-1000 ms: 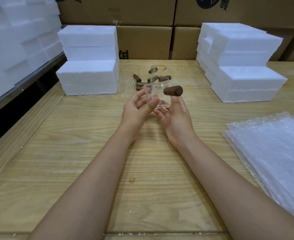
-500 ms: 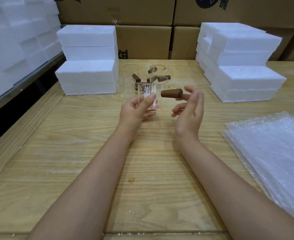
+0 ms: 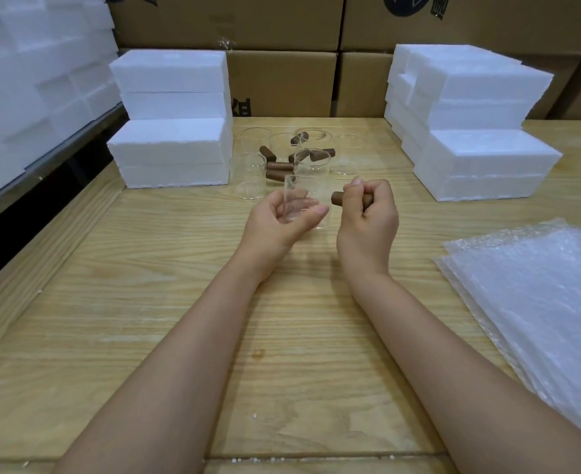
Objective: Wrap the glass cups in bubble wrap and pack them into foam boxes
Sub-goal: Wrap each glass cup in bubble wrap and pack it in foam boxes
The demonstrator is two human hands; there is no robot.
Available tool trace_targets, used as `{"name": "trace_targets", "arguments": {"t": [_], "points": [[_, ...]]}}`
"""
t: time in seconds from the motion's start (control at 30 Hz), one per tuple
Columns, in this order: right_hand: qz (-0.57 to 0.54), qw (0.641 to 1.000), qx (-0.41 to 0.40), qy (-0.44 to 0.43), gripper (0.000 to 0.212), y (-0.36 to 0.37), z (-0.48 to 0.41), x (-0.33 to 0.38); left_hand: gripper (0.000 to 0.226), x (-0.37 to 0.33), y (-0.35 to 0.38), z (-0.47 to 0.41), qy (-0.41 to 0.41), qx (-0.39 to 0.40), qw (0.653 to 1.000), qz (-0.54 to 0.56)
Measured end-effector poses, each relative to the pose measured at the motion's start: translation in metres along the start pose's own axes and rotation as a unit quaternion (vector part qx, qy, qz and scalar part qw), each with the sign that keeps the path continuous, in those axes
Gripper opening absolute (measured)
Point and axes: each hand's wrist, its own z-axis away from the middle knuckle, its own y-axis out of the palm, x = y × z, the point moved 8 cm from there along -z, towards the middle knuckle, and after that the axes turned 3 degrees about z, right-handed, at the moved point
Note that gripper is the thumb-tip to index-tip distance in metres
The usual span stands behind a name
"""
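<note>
The right hand is clenched around a brown wooden handle, fingers and thumb curled over it so that only its two ends show. The handle juts sideways from a clear glass cup, which the left hand cradles from the other side, thumb and fingers curved around the glass wall. The cup is held just above the wooden table, in the middle of it, between the two hands.

Beyond the hands, more glass cups with the same brown handles stand and lie in a loose cluster on the table. White foam boxes are stacked to either side of that cluster, one stack on the left and a stepped stack on the right. A pile of bubble wrap sheets lies flat on the table to the right of the right forearm. Cardboard cartons line the back edge.
</note>
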Motion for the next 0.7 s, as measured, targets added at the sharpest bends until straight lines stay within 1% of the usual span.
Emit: {"name": "trace_targets", "arguments": {"t": [0.07, 0.13, 0.27, 0.33, 0.37, 0.43, 0.57, 0.7], "points": [[-0.011, 0.998, -0.025, 0.048, 0.027, -0.003, -0.002, -0.009, 0.046, 0.0, 0.003, 0.001, 0.011, 0.016, 1.0, -0.015], [-0.028, 0.992, -0.036, 0.114, 0.031, -0.003, -0.003, -0.021, 0.052, -0.001, 0.006, 0.002, 0.028, 0.033, 0.999, -0.026], [-0.115, 0.958, -0.051, 0.257, 0.031, 0.001, 0.002, -0.043, 0.064, -0.003, 0.009, 0.001, 0.062, 0.054, 0.995, -0.047], [-0.133, 0.947, -0.06, 0.285, 0.028, 0.001, 0.005, -0.046, 0.066, -0.004, 0.01, 0.001, 0.069, 0.054, 0.995, -0.053], [-0.129, 0.95, -0.059, 0.279, 0.029, 0.001, 0.005, -0.045, 0.065, -0.005, 0.01, 0.001, 0.067, 0.051, 0.995, -0.052], [-0.107, 0.964, -0.055, 0.239, 0.031, -0.001, 0.002, -0.039, 0.06, -0.004, 0.008, 0.001, 0.058, 0.04, 0.996, -0.046], [-0.047, 0.991, -0.052, 0.118, 0.031, -0.007, -0.003, -0.017, 0.052, 0.0, 0.006, 0.002, 0.027, 0.029, 0.999, -0.027], [-0.033, 0.999, -0.029, 0.023, 0.029, -0.007, -0.004, 0.001, 0.046, 0.002, 0.005, 0.0, -0.008, 0.03, 0.999, -0.016]]}}
